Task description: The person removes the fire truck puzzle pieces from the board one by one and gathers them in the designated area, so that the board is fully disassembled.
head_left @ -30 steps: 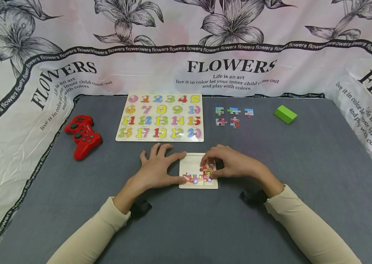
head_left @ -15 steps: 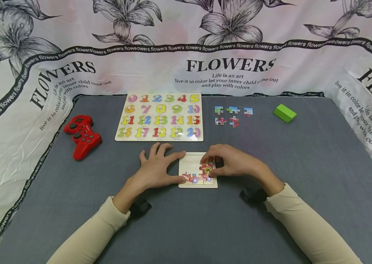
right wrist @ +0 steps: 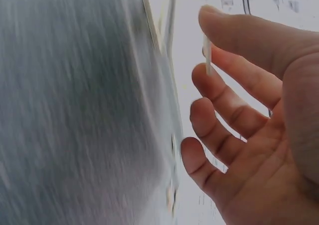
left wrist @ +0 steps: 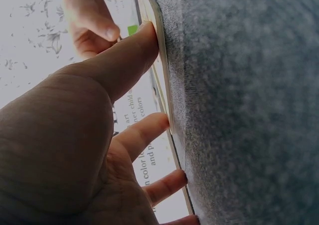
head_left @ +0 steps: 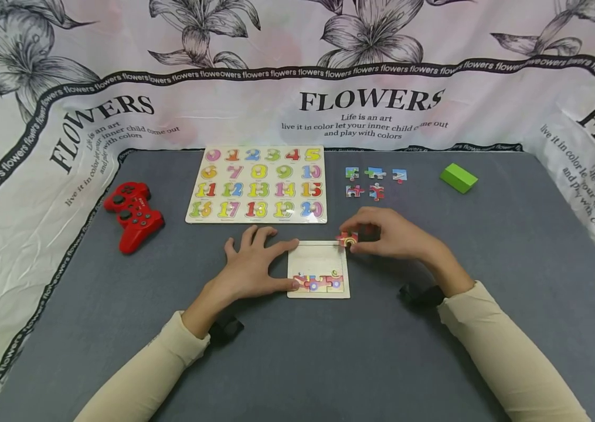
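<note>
My right hand point(head_left: 394, 234) pinches a red jigsaw piece with a yellow ring point(head_left: 348, 238) between thumb and fingers, at the top right corner of the wooden puzzle tray point(head_left: 318, 257). Seen edge-on in the right wrist view, that jigsaw piece point(right wrist: 208, 55) is thin and pale. Along the tray's bottom, a row of joined pieces point(head_left: 318, 283) shows a red vehicle with blue wheels. My left hand point(head_left: 252, 266) is spread at the tray's left side, thumb at the lower left and index fingertip at the upper left corner. The left wrist view shows the left thumb point(left wrist: 134, 55) on the tray edge.
Beyond the tray lies a number board point(head_left: 257, 184). Several loose jigsaw pieces point(head_left: 376, 173) sit to its right, and a green block point(head_left: 458, 177) farther right. A red game controller point(head_left: 134, 217) rests at the left. Behind the grey table point(head_left: 297, 363) hangs a flower-printed cloth point(head_left: 255, 111).
My right hand has lifted the ring-marked jigsaw piece off the tray's right side and moved it up and right to the corner. My left hand has stayed in place.
</note>
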### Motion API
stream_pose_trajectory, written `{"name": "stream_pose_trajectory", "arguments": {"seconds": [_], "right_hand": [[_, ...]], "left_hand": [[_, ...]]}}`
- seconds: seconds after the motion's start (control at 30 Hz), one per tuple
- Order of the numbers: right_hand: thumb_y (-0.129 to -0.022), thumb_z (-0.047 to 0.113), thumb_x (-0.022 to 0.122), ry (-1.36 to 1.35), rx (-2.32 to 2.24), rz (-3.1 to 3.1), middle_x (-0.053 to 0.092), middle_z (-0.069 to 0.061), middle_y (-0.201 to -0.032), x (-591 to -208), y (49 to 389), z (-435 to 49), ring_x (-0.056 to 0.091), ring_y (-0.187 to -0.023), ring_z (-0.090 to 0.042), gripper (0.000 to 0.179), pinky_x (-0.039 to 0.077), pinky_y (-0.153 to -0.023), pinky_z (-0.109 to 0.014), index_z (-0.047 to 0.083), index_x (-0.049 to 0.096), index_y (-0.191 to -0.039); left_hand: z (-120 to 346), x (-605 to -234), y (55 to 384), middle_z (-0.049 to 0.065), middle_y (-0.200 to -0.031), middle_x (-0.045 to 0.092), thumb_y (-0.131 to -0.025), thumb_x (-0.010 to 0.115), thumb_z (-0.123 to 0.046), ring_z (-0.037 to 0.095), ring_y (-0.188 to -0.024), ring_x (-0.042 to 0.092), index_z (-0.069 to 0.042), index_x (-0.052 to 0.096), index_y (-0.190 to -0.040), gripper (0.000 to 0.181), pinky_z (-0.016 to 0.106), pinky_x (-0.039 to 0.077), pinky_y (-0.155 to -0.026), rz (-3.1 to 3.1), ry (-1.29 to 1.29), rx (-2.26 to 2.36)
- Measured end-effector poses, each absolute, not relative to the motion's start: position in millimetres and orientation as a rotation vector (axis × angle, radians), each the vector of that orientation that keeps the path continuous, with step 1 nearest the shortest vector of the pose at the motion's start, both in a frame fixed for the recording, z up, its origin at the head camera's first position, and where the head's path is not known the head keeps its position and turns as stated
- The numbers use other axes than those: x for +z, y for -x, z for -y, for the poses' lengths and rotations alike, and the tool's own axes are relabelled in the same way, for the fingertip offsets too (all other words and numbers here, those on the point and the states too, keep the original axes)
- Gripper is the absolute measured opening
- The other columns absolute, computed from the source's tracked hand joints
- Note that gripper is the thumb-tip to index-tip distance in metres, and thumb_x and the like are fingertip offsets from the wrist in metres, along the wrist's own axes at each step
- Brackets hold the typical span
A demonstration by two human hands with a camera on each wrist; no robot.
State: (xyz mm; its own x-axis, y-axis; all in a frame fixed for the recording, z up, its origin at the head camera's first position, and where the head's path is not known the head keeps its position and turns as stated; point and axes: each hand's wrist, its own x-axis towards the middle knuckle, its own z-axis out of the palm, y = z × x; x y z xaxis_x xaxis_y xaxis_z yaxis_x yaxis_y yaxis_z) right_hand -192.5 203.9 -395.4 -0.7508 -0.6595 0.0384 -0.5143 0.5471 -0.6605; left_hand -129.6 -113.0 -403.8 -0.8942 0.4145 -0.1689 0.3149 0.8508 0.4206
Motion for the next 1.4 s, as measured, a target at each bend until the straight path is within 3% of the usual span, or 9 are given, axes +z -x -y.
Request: {"name": "stream_pose_trajectory", "arguments": {"seconds": [0.4, 0.63, 0.97, 1.4], "right_hand": [[-0.09, 0.011, 0.077, 0.666, -0.945, -2.842, 0.065, -0.011, -0.106, -400.8, 238.0, -271.1, 0.052, -0.08, -0.019, 0.04, 0.044, -0.068, -0.029, 0.009, 0.07, -0.129], [-0.093, 0.012, 0.074, 0.512, -0.875, -2.853, 0.065, -0.016, -0.119, -398.7, 256.5, -289.7, 0.053, -0.086, -0.023, 0.041, 0.044, -0.071, -0.032, 0.009, 0.067, -0.133], [-0.093, 0.013, 0.074, 0.532, -0.736, -2.842, 0.064, -0.017, -0.114, -397.0, 271.9, -296.1, 0.051, -0.079, -0.024, 0.041, 0.042, -0.069, -0.036, 0.007, 0.067, -0.133], [-0.093, 0.01, 0.074, 0.599, -0.737, -2.836, 0.067, -0.014, -0.113, -399.0, 277.9, -297.4, 0.054, -0.088, -0.023, 0.035, 0.045, -0.076, -0.037, 0.006, 0.071, -0.128]], "left_hand": [[113.7, -403.0, 130.4, 0.014, -0.161, 0.03, -0.082, 0.078, -0.06, 0.045, -0.153, 0.014, -0.036, 0.046, -0.154, 0.082, 0.083, 0.006, -0.109, -2.778, -0.562, 0.572], [113.7, -404.2, 130.4, 0.013, -0.161, 0.03, -0.081, 0.077, -0.062, 0.045, -0.153, 0.014, -0.037, 0.046, -0.153, 0.083, 0.083, 0.006, -0.109, -2.779, -0.566, 0.575], [114.2, -403.3, 129.4, 0.013, -0.161, 0.031, -0.081, 0.078, -0.062, 0.044, -0.153, 0.015, -0.037, 0.046, -0.153, 0.083, 0.083, 0.006, -0.109, -2.782, -0.567, 0.588], [113.8, -403.2, 128.4, 0.012, -0.161, 0.031, -0.081, 0.078, -0.062, 0.044, -0.153, 0.014, -0.037, 0.047, -0.153, 0.083, 0.083, 0.006, -0.109, -2.781, -0.561, 0.592]]}}
